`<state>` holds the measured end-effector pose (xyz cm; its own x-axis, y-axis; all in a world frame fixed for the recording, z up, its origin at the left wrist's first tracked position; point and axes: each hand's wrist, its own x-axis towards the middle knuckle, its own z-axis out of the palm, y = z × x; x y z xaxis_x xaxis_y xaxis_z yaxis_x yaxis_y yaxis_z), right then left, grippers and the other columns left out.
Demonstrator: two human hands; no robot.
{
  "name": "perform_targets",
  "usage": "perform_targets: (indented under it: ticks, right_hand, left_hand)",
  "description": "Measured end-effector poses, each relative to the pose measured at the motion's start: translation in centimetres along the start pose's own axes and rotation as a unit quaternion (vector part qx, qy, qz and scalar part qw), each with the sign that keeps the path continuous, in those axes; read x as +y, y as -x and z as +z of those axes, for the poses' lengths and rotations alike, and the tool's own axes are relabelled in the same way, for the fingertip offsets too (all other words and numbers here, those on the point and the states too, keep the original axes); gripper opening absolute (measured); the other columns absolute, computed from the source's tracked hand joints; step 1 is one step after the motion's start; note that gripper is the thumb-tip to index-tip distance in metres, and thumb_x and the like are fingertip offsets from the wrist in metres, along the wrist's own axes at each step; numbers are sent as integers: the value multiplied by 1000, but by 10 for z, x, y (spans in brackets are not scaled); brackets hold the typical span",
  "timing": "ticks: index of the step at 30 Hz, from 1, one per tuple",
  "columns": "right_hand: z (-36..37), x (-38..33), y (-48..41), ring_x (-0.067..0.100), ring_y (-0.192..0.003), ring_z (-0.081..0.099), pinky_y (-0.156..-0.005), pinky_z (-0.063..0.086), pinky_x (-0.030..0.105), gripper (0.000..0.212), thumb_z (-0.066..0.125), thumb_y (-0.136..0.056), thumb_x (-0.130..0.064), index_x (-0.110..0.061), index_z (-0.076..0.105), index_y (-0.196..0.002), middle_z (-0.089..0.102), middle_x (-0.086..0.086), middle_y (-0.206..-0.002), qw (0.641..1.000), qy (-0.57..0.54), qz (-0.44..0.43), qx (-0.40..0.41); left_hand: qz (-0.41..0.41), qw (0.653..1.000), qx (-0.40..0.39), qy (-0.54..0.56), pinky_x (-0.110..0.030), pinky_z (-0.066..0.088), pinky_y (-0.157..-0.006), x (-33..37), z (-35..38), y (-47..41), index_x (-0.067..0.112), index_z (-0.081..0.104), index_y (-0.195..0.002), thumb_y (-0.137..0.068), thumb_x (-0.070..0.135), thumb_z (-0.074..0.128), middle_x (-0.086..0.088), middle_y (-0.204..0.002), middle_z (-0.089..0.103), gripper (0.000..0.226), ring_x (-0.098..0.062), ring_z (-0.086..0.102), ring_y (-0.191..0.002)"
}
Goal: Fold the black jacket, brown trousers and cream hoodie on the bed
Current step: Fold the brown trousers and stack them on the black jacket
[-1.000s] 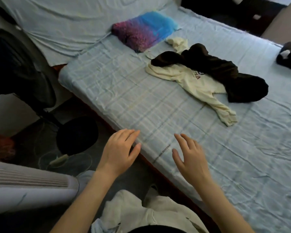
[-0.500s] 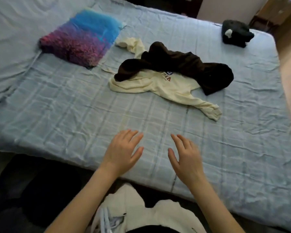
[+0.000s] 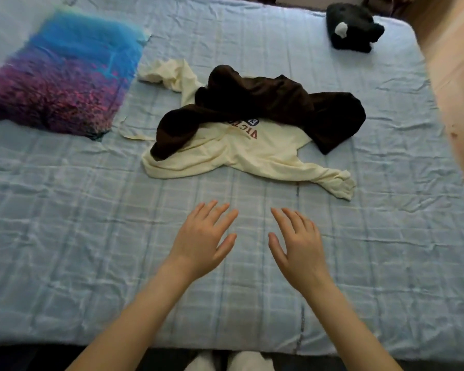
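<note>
A bed [image 3: 65,236] covered in a pale blue checked, wrinkled sheet fills the view, seen from above by the person standing at its near edge. The cream hoodie serves as the landmark. Far to the left of the hoodie, towards the head of the bed, lies a shaggy cushion [image 3: 62,76] shading from bright blue to purple and pink. The cream cotton hoodie [image 3: 241,153] lies crumpled and unfolded on the middle of the bed, with dark red lettering on its chest showing upside down; one sleeve stretches out to the right and another part trails away behind it to the left. Draped across the back half of the hoodie, touching it, is a heap of dark brown trousers [image 3: 273,103], also unfolded. Just in front of the hoodie, nearer the viewer, two bare hands hover over the sheet, palms down. The left hand [image 3: 204,239] has its fingers straight and slightly spread, gripping nothing. The right hand [image 3: 298,245] sits close beside it, apart from it, fingers likewise loose and spread, gripping nothing. Well behind and to the right of the hoodie, near the far corner of the bed, sits a bunched black jacket [image 3: 354,28] with a small white patch
</note>
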<state>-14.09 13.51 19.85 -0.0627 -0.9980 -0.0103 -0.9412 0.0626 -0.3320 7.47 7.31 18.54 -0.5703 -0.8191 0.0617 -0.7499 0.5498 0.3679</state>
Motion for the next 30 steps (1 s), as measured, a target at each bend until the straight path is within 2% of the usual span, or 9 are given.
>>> perform_targets:
  ticks: [6,12,14,17,20,22,25,27,30]
  right_hand:
    - [62,59,-135,32,-126,52,-101,44,50,54,42,-95,-37,-11,52,-142,55,15,-139,1000,0,-15,23]
    - [159,113,-264,39,-139,40,-110,37,55,57,63,-92,-28,-16,47,-146,45,15,-150,1000,-2,0,2]
    - [189,129,-299,38,-144,34,-113,31,57,56,54,-96,-34,-20,43,-149,40,12,-155,1000,13,-5,-6]
    - [228,155,-344,32,-149,25,-117,20,57,60,31,-96,-45,-29,34,-153,32,4,-160,999,46,-17,-23]
    - [264,185,-367,23,-153,8,-122,3,52,62,16,-96,-51,-39,13,-157,9,-8,-164,994,77,-17,-72]
    - [286,201,-371,20,-154,0,-122,-2,49,62,10,-96,-54,-42,4,-156,0,-12,-163,992,88,-14,-93]
    - [305,211,-373,20,-153,10,-121,9,52,61,21,-97,-53,-39,14,-157,17,-9,-164,994,97,-12,-59]
    - [311,214,-375,21,-151,19,-119,16,53,62,28,-97,-52,-37,21,-156,26,-6,-162,994,104,-21,-36]
    - [315,216,-373,23,-150,24,-118,20,54,62,31,-96,-51,-36,24,-156,30,-5,-160,994,104,-30,-18]
  left_hand:
    - [-11,1000,19,12,-47,33,-114,-71,57,-125,14,55,-137,-93,39,44,-9,-142,53,52,-29,45,-134]
    - [-66,998,17,0,-47,22,-119,-152,148,-249,19,46,-145,-92,46,42,-8,-152,42,59,-28,33,-144]
    - [-78,997,3,-15,-43,12,-121,-178,182,-282,25,38,-149,-93,48,43,-5,-157,34,61,-25,24,-147]
    - [-85,995,-17,-56,-40,-1,-120,-209,224,-327,32,29,-152,-91,55,23,0,-161,25,65,-20,15,-150]
    - [-87,991,-56,-90,-40,-10,-119,-230,262,-347,37,17,-154,-90,57,7,3,-164,13,67,-18,4,-151]
    - [-89,989,-65,-101,-42,-7,-121,-241,285,-348,39,18,-154,-93,58,10,2,-164,14,64,-18,7,-151]
    - [-82,991,-25,-102,-47,11,-120,-250,305,-345,37,31,-151,-96,54,26,-1,-161,26,57,-20,20,-149]
    - [-66,993,-6,-94,-48,15,-119,-255,311,-346,36,32,-150,-96,53,30,-2,-160,28,57,-21,22,-148]
    - [-65,993,2,-96,-48,16,-118,-257,313,-345,36,33,-150,-96,53,30,-1,-160,27,56,-20,22,-148]
